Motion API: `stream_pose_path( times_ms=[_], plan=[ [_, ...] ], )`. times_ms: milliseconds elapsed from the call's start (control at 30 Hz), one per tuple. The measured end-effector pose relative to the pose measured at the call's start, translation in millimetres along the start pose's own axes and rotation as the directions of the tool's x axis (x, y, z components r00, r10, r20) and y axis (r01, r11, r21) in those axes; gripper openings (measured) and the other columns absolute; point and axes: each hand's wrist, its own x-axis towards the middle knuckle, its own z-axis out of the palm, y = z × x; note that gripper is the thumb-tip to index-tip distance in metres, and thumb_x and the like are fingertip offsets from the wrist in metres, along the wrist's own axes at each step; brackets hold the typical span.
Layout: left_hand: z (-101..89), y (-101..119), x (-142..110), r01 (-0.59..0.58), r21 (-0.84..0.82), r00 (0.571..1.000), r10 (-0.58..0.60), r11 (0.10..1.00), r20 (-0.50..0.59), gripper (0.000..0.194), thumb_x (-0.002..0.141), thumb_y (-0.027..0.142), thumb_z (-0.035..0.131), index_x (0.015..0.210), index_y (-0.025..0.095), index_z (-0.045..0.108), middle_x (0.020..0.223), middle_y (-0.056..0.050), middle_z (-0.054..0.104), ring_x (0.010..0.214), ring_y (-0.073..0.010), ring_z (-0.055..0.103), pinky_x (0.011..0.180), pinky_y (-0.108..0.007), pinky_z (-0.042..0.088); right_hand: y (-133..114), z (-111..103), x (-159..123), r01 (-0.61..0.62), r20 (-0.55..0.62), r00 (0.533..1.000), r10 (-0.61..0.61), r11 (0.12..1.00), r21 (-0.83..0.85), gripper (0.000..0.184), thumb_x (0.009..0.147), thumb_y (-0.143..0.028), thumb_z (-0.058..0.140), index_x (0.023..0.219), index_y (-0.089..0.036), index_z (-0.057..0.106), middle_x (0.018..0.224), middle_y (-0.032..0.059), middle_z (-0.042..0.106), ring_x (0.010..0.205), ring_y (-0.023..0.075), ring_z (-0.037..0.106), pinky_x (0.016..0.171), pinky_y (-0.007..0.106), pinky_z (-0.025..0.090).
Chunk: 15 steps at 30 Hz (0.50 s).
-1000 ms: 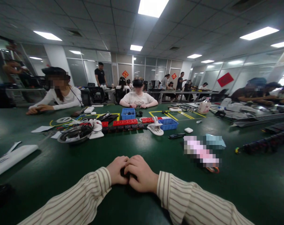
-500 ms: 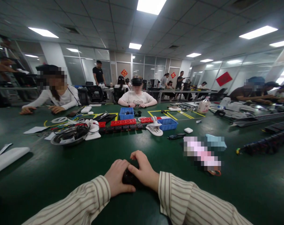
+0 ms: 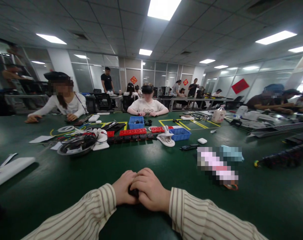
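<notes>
Near the front of the green table, my two hands meet around a small, black, rounded object [image 3: 133, 192]. Only a dark patch of it shows between the hands, so its exact kind is hard to make out. My left hand [image 3: 122, 187] wraps it from the left side. From the right, my right hand [image 3: 152, 190] lies curled over the top, its fingers bent across the object and against the left fingers. The undersides of both hands are hidden.
Ahead stand a metal bowl of cables [image 3: 77, 151], red-and-black power strips [image 3: 132, 134], blue bins [image 3: 180, 134] and a white clip stand [image 3: 166, 138]. A blurred pink item [image 3: 216, 163] lies right, a white packet [image 3: 13, 170] left. People sit around the table [image 3: 91, 170].
My right hand has come down from a raised, more open pose and closed over the black object, covering more of it. The view has shifted slightly.
</notes>
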Motion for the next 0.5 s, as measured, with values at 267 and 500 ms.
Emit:
stream_pose_path(
  times_ms=[267,500],
  plan=[
    [-6.5,1.0,-5.5,0.022,-0.106,0.999,-0.026,0.994,-0.030,0.062,0.057,0.050,0.072,0.107,0.019,0.053,0.106,-0.007,0.056,0.098,-0.0287,0.050,0.090,-0.043,0.039,1.0,0.0,-1.4,-0.078,-0.156,0.984,0.084,0.996,0.046,0.039,0.081,-0.048,0.044,0.101,-0.015,0.050,0.101,0.0097,0.054,0.094,0.0214,0.045,0.085,0.039,0.035],
    [-1.9,7.4,-5.6,0.082,-0.006,0.996,-0.082,0.997,-0.035,0.058,0.055,0.046,0.072,0.099,0.014,0.052,0.099,-0.010,0.056,0.092,-0.0295,0.051,0.091,-0.048,0.036,3.5,7.3,-2.5,-0.214,-0.132,0.971,0.197,0.969,-0.125,0.041,0.076,-0.055,0.050,0.086,-0.014,0.050,0.085,0.0066,0.051,0.079,0.0191,0.043,0.075,0.035,0.035]
  ],
)
